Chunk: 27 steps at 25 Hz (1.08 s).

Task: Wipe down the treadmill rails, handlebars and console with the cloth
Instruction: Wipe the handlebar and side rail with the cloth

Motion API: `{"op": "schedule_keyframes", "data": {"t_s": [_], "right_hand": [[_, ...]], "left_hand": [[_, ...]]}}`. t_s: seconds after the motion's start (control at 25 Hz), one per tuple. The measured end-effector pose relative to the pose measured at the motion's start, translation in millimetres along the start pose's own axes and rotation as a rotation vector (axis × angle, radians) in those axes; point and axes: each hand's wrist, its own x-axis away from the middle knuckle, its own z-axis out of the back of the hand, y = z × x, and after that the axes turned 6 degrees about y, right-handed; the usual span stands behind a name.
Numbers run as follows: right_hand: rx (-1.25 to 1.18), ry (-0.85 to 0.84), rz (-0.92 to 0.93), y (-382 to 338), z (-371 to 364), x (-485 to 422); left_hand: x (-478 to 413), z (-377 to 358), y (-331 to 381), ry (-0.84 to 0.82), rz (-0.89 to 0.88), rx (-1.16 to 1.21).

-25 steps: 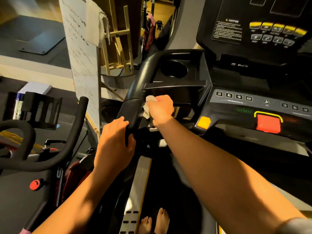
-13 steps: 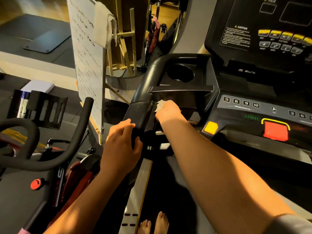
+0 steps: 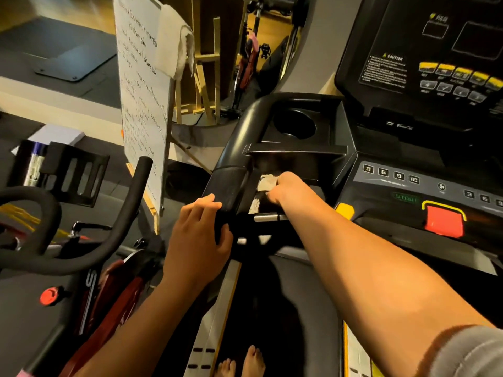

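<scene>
My right hand (image 3: 290, 190) is closed on a small white cloth (image 3: 265, 182) and presses it into the recess under the black cup-holder tray (image 3: 296, 126), just right of the left handlebar (image 3: 239, 137). My left hand (image 3: 197, 235) grips the padded lower part of that handlebar (image 3: 226, 186), fingers wrapped around it. The black console (image 3: 424, 58) with yellow buttons rises at the upper right; below it sits the control strip with number keys (image 3: 390, 174) and a red stop button (image 3: 443, 221). The grey left side rail (image 3: 215, 317) runs down past my bare feet (image 3: 242, 363).
An exercise bike's black handlebars (image 3: 89, 240) and red frame crowd the left. A whiteboard with writing (image 3: 144, 99) on a wooden easel, a towel (image 3: 179, 47) draped over it, stands beyond. A mirror leans behind.
My right hand with the cloth has slid from the handlebar's inner side deeper into the recess under the tray. My left hand keeps its grip. The view has moved closer.
</scene>
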Motion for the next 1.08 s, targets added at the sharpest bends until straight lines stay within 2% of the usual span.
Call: {"op": "schedule_keyframes", "data": {"t_s": [0.04,0.08,0.12,0.2,0.32,0.36,0.44,0.48,0.56,0.6,0.64,0.8,0.84,0.88,0.92,0.96,1.0,1.04,1.08], "right_hand": [[-0.095,0.005,0.006,10,0,-4],[-0.051,0.015,0.1,14,1,0],[-0.064,0.016,0.099,18,-2,-8],[-0.143,-0.028,0.012,9,-5,-10],[-0.094,-0.004,-0.018,4,-10,-8],[-0.16,0.001,-0.045,2,-8,-8],[-0.416,0.041,0.012,-10,-4,-4],[-0.636,0.064,-0.036,-23,-1,-5],[-1.256,0.061,-0.36,-46,-10,-13],[-1.381,0.09,-0.447,-52,-16,-13],[-1.395,0.115,-0.454,-55,-19,-11],[-1.185,0.201,-0.249,-25,10,-4],[-1.307,0.279,-0.264,-21,22,-8],[-1.389,0.449,-0.264,-19,36,-6],[-1.443,0.547,-0.378,-15,43,-6],[-1.286,0.588,-0.454,-17,46,1],[-1.04,0.557,-0.402,-20,43,10],[-0.717,0.539,-0.272,-24,36,17],[-0.576,0.455,-0.159,-22,23,19]], "left_hand": [[-1,-1,0,0.006,-0.001,-0.005],[-1,-1,0,0.007,0.0,-0.012],[-1,0,0,0.003,0.001,-0.014],[-1,1,1,-0.007,0.009,0.003],[-1,2,1,-0.003,0.023,0.012],[-1,2,0,0.003,0.018,0.008],[-2,1,-1,0.002,0.005,-0.003],[-3,1,0,-0.002,0.002,-0.004],[-3,1,0,-0.003,0.005,0.002],[-2,1,0,-0.01,0.008,0.005],[-1,2,0,-0.017,0.013,0.006],[-1,2,1,-0.02,0.021,0.015],[0,2,1,-0.018,0.021,0.015],[0,2,1,-0.015,0.02,0.012],[-1,2,0,-0.008,0.019,0.009],[-2,1,0,-0.002,0.02,0.007],[-2,0,-1,-0.001,0.018,0.004],[-1,-1,-1,-0.002,0.012,0.0],[-1,-1,-1,0.002,-0.001,-0.003]]}}
